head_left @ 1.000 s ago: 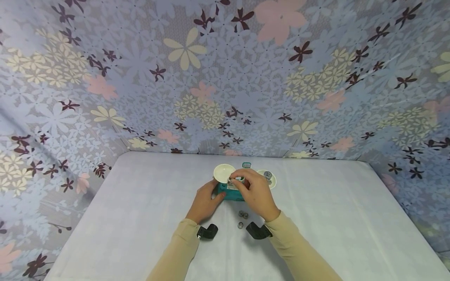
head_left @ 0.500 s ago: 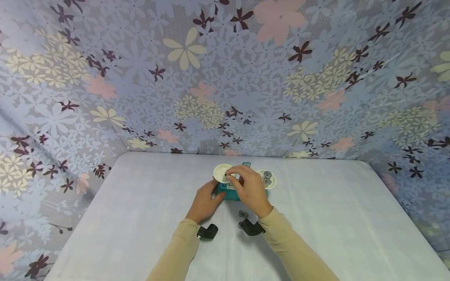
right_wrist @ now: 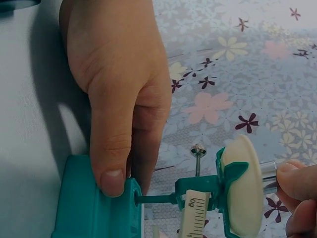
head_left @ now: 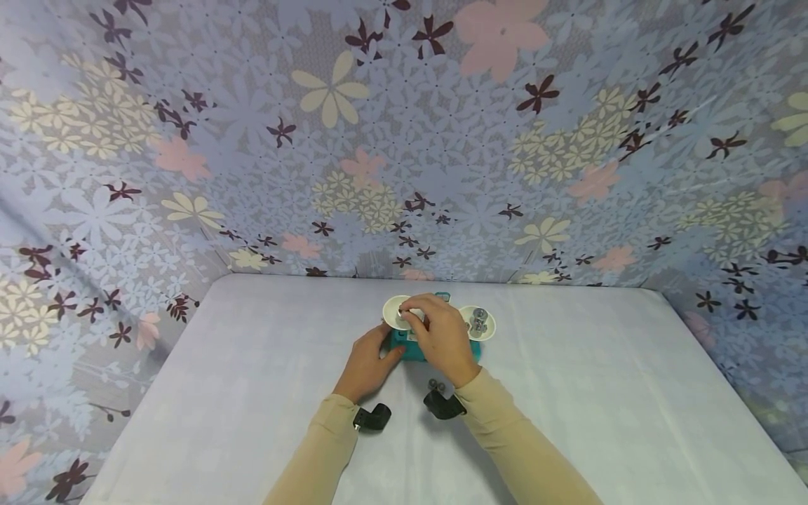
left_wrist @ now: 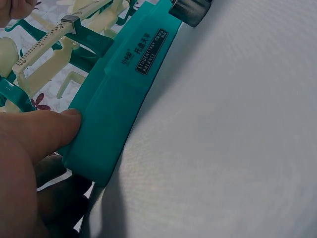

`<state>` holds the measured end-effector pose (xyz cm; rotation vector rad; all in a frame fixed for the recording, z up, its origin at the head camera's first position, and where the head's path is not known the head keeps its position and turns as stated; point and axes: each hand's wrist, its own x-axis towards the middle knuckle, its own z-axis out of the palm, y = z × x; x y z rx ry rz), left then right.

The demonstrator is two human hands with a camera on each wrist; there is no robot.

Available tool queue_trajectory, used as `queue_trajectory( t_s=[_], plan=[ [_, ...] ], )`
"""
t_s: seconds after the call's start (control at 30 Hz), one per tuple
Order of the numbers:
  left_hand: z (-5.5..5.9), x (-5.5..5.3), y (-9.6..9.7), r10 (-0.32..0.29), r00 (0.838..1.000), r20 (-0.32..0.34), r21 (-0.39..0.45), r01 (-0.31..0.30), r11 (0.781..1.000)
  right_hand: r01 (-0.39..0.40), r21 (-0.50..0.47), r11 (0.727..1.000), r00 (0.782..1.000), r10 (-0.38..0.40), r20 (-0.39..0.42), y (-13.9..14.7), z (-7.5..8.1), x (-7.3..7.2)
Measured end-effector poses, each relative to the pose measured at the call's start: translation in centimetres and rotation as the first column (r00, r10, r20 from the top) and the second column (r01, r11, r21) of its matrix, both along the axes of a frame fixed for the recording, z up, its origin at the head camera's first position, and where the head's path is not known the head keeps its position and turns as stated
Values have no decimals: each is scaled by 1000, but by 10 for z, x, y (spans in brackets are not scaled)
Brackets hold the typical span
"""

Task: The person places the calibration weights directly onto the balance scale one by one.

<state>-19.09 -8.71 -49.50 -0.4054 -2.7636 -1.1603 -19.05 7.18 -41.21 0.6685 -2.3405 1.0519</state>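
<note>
A teal student tray balance (head_left: 413, 353) stands on the table with two cream pans. My left hand (head_left: 369, 361) grips its base at the left end; in the right wrist view the thumb (right_wrist: 113, 181) lies on the base's front face. Over the left pan (head_left: 390, 314), my right hand (head_left: 444, 340) pinches a small shiny metal weight (right_wrist: 269, 177) between thumb and fingers. The weight is right at the pan's upper surface. Several metal weights (head_left: 480, 317) sit in the right pan (head_left: 491, 332). The left wrist view shows the balance's ruled beam (left_wrist: 47, 42) and its small slider (left_wrist: 71, 22).
Small metal weights (head_left: 436, 385) lie on the white-covered table (head_left: 265, 393) in front of the balance, partly behind the right wrist's black camera (head_left: 444, 405). A flower-patterned cloth (head_left: 442, 175) rises behind the table's back edge.
My right hand has moved left with the metal weight, from above the middle of the balance to over the left pan. My left hand has stayed on the base.
</note>
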Motion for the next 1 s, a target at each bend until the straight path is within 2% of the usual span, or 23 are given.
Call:
queue_trajectory(
  t_s=[0.57, 0.8, 1.0],
  plan=[
    [0, 0, 0, 0, 1000, 4, 4, 0, 1000, 31, 46, 998, 999, -30, -29, -8, -1, -7],
    [0, 0, 0, 0, 1000, 21, 3, 0, 1000, 34, 56, 998, 999, -33, -9, -9, 0, -9],
    [0, 1, -1, -5, 1000, -4, 9, 5, 1000, 24, 60, 998, 1000, -24, 2, -10, 1, -11]
  ],
)
